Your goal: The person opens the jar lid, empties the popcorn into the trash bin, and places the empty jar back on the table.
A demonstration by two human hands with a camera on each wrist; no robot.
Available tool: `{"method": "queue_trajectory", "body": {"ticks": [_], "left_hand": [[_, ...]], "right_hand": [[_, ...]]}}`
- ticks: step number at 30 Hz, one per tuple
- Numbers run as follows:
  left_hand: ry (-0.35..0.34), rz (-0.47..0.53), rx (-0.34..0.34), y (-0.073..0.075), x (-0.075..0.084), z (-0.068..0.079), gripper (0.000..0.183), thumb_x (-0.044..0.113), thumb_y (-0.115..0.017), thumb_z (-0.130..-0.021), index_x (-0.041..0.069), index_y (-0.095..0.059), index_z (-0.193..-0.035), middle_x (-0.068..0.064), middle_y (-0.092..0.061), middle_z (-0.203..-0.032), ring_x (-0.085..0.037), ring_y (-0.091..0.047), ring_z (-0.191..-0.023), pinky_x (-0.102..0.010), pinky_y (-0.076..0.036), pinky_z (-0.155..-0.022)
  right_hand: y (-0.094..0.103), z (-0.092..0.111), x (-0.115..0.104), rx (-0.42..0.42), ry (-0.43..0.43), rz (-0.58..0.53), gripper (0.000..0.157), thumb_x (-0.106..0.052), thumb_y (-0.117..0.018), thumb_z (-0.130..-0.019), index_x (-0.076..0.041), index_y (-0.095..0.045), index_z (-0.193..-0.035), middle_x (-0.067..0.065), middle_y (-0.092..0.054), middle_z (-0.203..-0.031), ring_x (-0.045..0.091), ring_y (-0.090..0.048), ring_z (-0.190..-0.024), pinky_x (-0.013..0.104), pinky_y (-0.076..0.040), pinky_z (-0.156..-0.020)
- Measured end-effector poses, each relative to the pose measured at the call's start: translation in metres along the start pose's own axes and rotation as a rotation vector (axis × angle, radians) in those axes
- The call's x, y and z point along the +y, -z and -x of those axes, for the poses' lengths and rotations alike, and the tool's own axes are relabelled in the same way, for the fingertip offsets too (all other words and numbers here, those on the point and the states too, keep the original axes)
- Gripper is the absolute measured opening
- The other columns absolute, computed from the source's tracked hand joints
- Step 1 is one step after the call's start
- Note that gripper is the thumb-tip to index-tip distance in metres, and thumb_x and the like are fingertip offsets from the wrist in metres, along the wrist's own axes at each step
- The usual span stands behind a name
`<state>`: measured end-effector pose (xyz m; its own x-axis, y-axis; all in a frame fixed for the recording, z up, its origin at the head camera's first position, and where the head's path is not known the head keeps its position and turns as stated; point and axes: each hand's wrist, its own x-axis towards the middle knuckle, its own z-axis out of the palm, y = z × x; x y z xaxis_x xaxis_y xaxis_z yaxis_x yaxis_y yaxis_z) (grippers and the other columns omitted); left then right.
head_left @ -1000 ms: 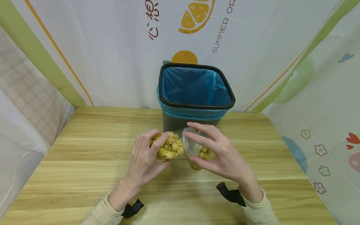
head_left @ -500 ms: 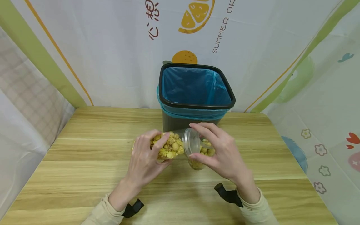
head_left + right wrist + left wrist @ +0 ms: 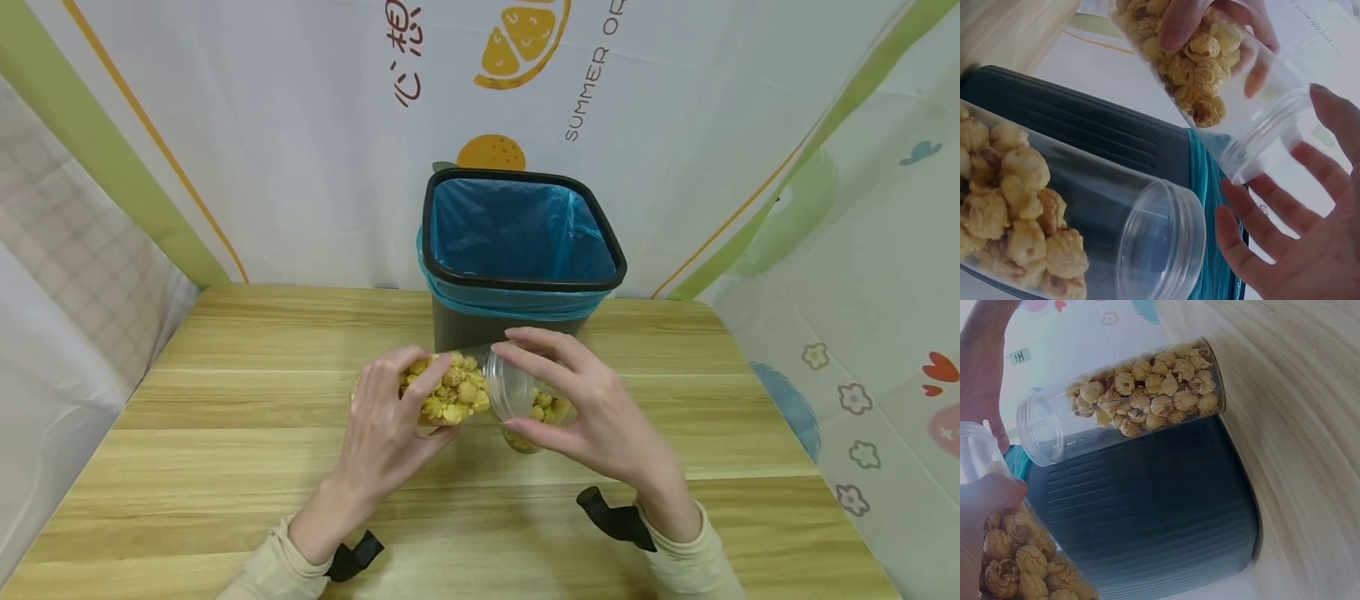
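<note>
My left hand [image 3: 386,417] grips a clear plastic jar of popcorn [image 3: 457,392] and holds it tipped on its side, its clear ringed end pointing right. At that end, my right hand [image 3: 596,408] has its thumb below and its fingers above, with the fingertips at the ring. In the right wrist view the thumb and fingers [image 3: 1241,197] span opposite sides of the ring. A second clear popcorn jar [image 3: 1147,394] stands upright on the table, partly hidden behind the right hand in the head view.
A dark bin [image 3: 480,327] with a blue liner [image 3: 517,229] stands just behind the jars, its black rim facing up. The wooden table [image 3: 247,400] extends to both sides. Printed white curtains [image 3: 315,183] hang at the back and sides.
The right hand turned at the jar's ringed end, its fingers shifting off the ring half a second ago and now back over it. The left hand and its jar stay almost still.
</note>
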<state>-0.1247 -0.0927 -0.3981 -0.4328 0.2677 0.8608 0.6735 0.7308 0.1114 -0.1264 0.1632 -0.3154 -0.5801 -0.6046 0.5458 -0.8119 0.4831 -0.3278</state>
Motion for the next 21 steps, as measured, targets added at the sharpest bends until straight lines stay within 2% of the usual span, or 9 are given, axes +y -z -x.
{"method": "queue_trajectory", "body": {"ticks": [4,9,12,17,19,21], "left_hand": [[0.010,0.001,-0.006,0.0003,0.0000,0.0001,0.095,0.022,-0.100,-0.055,0.011,-0.054,-0.137,-0.019,-0.055,-0.123,-0.032,-0.056,-0.104,-0.048,-0.052,-0.083],[0.001,-0.009,0.000,0.0009,0.0000,0.0001,0.096,0.023,-0.100,-0.054,0.012,-0.053,-0.137,-0.019,-0.055,-0.123,-0.033,-0.056,-0.105,-0.048,-0.052,-0.083],[-0.017,-0.012,0.023,0.0011,0.0001,-0.0007,0.099,0.021,-0.101,-0.051,0.012,-0.053,-0.137,-0.019,-0.055,-0.122,-0.033,-0.056,-0.105,-0.047,-0.051,-0.082],[-0.044,-0.014,0.055,0.0016,0.0010,-0.0022,0.103,0.019,-0.103,-0.048,0.013,-0.053,-0.137,-0.020,-0.055,-0.122,-0.034,-0.056,-0.107,-0.047,-0.051,-0.081],[-0.050,-0.013,0.061,0.0017,0.0012,-0.0025,0.103,0.019,-0.103,-0.048,0.013,-0.053,-0.137,-0.020,-0.056,-0.122,-0.034,-0.056,-0.107,-0.047,-0.052,-0.082],[-0.051,-0.011,0.063,0.0019,0.0013,-0.0026,0.102,0.019,-0.103,-0.048,0.013,-0.053,-0.136,-0.020,-0.056,-0.122,-0.034,-0.056,-0.107,-0.047,-0.052,-0.082]], "right_hand": [[0.0011,0.0002,0.0010,0.012,0.042,-0.020,0.065,-0.039,-0.079,-0.090,-0.019,-0.057,-0.147,0.008,-0.052,-0.154,0.023,-0.055,-0.138,0.040,-0.056,-0.103],[-0.0003,-0.0005,0.0004,0.062,-0.006,-0.015,0.072,-0.058,-0.067,-0.092,-0.016,-0.055,-0.148,0.007,-0.055,-0.151,0.022,-0.057,-0.135,0.039,-0.055,-0.105],[-0.0025,-0.0010,-0.0001,0.093,-0.055,0.023,0.076,-0.068,-0.058,-0.091,-0.016,-0.057,-0.147,0.005,-0.062,-0.142,0.020,-0.064,-0.125,0.038,-0.058,-0.096],[-0.0071,-0.0019,-0.0013,0.109,-0.087,0.075,0.075,-0.072,-0.056,-0.091,-0.018,-0.060,-0.143,0.003,-0.068,-0.130,0.015,-0.068,-0.097,0.034,-0.059,-0.076],[-0.0083,-0.0019,-0.0016,0.104,-0.090,0.076,0.074,-0.071,-0.057,-0.091,-0.019,-0.060,-0.143,0.002,-0.068,-0.128,0.013,-0.065,-0.091,0.033,-0.057,-0.074],[-0.0086,-0.0019,-0.0022,0.096,-0.087,0.066,0.071,-0.069,-0.059,-0.091,-0.019,-0.060,-0.143,0.002,-0.068,-0.129,0.012,-0.066,-0.095,0.032,-0.058,-0.075]]}}
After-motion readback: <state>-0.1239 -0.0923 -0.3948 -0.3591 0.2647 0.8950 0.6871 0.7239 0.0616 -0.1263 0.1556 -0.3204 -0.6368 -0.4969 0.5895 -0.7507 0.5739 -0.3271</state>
